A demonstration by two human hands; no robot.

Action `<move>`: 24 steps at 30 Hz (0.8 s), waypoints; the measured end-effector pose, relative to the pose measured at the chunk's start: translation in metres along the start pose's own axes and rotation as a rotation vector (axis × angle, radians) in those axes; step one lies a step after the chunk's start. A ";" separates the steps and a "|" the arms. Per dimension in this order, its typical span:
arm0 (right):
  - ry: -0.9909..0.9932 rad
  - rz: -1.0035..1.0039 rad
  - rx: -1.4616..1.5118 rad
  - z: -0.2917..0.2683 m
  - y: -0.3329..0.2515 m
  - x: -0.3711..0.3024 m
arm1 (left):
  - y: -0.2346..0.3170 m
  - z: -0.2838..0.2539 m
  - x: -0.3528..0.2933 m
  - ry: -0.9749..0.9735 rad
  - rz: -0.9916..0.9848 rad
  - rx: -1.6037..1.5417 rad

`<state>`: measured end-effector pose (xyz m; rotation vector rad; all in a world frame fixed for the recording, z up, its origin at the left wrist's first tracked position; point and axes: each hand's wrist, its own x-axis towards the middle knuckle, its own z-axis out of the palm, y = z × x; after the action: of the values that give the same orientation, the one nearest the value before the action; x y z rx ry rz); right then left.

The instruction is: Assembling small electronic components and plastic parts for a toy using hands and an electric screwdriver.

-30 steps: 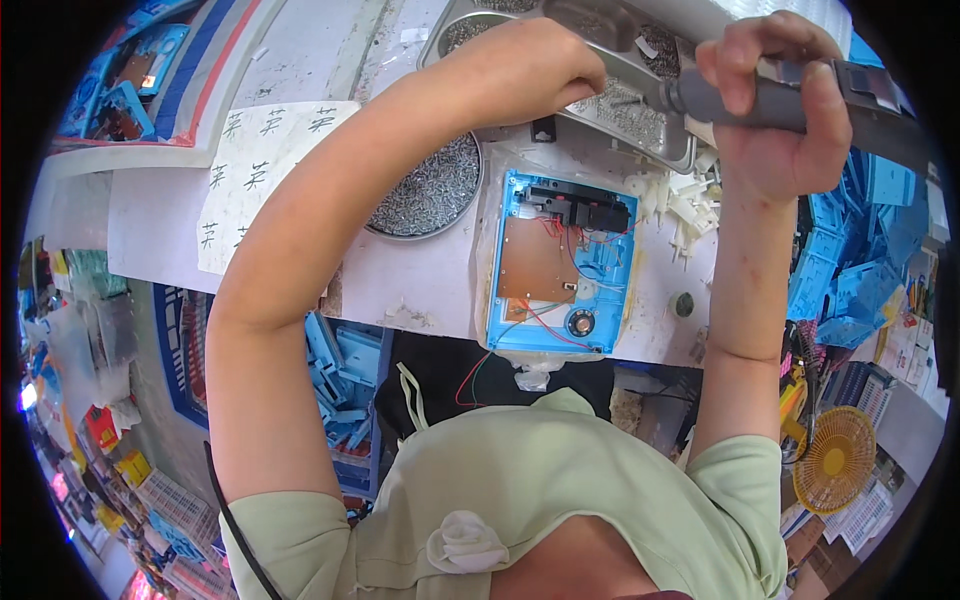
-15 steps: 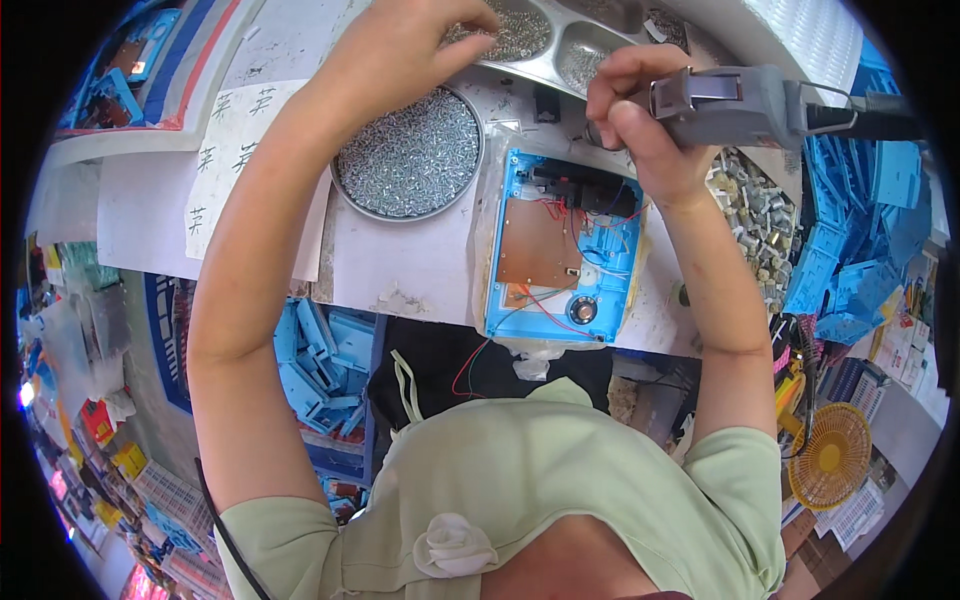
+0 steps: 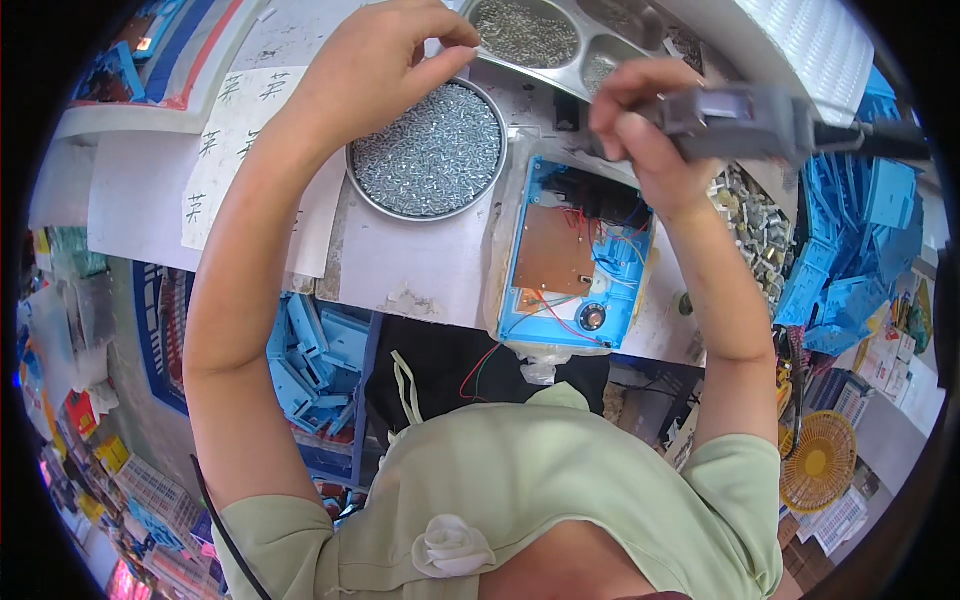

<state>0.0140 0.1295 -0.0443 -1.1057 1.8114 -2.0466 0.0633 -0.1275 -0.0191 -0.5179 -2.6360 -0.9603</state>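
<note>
My left hand [image 3: 415,50] is over the far rim of a round dish [image 3: 425,150] full of small silver screws. Its thumb and forefinger tips meet in a pinch; anything between them is too small to see. A grey electric screwdriver [image 3: 735,122], slightly blurred, lies in my right hand [image 3: 655,140], its cable leading off to the right. Below that hand sits an open light-blue plastic case [image 3: 575,255]. Inside it are a brown board [image 3: 552,247], a round speaker-like part [image 3: 592,317], a black part at the far end and thin red and blue wires.
A metal tray [image 3: 590,50] with compartments of small fasteners stands at the back. Metal parts [image 3: 750,220] are heaped right of the case, beside stacked blue plastic pieces [image 3: 835,250]. More blue pieces [image 3: 320,360] fill a bin below the table. A yellow basket [image 3: 818,460] is lower right.
My left hand has drawn back from the metal tray toward the round dish, its fingertips coming together. The right hand still holds the screwdriver above the case. The whole view has shifted slightly.
</note>
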 end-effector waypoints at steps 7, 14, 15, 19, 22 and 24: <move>-0.062 -0.149 -0.014 0.034 0.033 0.047 | -0.007 -0.009 -0.008 -0.027 -0.080 -0.016; -0.160 -0.045 -0.113 0.025 0.018 0.045 | -0.018 0.007 -0.014 -0.007 0.051 0.005; -0.154 -0.041 -0.047 0.021 0.016 0.042 | -0.017 0.010 -0.014 -0.027 0.025 0.020; -0.148 -0.073 0.116 0.001 0.005 0.031 | -0.005 0.028 -0.015 -0.021 0.066 0.032; -0.126 -0.162 0.141 -0.003 -0.018 0.032 | 0.007 0.044 -0.016 -0.039 0.066 0.033; -0.154 -0.217 0.158 -0.006 -0.029 0.037 | 0.017 0.053 -0.012 -0.032 0.032 0.062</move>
<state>-0.0067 0.1187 -0.0032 -1.4222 1.4876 -2.1103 0.0739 -0.0831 -0.0539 -0.5640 -2.6680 -0.8647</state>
